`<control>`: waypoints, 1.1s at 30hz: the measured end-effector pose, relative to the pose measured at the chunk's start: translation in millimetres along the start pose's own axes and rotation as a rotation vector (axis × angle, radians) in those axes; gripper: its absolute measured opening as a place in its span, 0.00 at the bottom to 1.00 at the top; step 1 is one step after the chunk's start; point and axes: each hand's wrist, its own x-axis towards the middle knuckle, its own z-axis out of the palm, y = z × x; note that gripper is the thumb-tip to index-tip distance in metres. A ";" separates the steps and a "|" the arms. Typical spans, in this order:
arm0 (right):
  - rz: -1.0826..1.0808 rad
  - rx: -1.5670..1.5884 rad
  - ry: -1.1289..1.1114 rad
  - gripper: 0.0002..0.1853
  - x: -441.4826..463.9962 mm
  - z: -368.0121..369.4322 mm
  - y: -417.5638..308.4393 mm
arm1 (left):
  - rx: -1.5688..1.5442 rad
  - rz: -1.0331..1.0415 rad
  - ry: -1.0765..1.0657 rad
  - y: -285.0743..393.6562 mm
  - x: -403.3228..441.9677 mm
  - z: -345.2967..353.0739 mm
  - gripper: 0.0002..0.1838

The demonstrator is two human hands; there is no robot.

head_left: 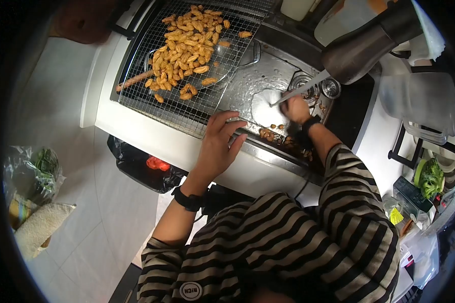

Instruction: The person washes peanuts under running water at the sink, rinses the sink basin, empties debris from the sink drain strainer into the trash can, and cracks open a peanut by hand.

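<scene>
My left hand (221,140) is open, fingers spread, beside the near right edge of a wire rack (187,118). Nothing is in it. A heap of unshelled peanuts (187,48) lies on the rack, with a few strays around it. My right hand (296,108) is over the metal sink (247,83), at the stream of water (301,88) falling from the tap (351,55). Its fingers are curled and smeared, so anything in them is hidden. A bright white round patch (267,107) shows under the stream. Small brown pieces (270,135) lie wet along the sink's near edge.
Beneath the rack are a metal vessel with a loop handle (253,53) and a wooden handle (134,81). Round metal strainers (331,88) sit by the sink's right side. Clear plastic containers (419,103) and broccoli (429,178) are on the right. A black-lined bin (141,164) stands below the counter.
</scene>
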 end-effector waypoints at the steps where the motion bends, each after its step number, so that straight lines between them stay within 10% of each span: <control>1: -0.044 0.058 -0.050 0.22 -12.1 -0.4 -19.3 | 0.005 0.003 -0.009 0.0 0.4 -0.6 0.13; 9: -0.466 0.101 -0.395 0.11 -31.4 37.0 -67.6 | -0.037 -0.002 -0.069 2.7 12.2 -2.1 0.12; 16: 0.425 1.108 -1.144 0.10 -27.8 50.8 -32.8 | -0.326 -0.216 -0.118 -2.7 20.3 14.0 0.11; 17: 0.375 0.802 -1.033 0.10 -35.9 35.8 -42.4 | -0.415 -0.313 -0.146 -1.9 25.8 17.5 0.11; 26: 0.418 1.247 -0.255 0.06 -29.5 -92.2 -67.8 | -1.245 -1.397 0.005 -37.5 81.3 91.4 0.25; 33: -0.024 0.618 -0.258 0.18 -26.6 -173.5 -74.5 | -1.738 -1.071 -0.199 -3.4 111.7 110.0 0.19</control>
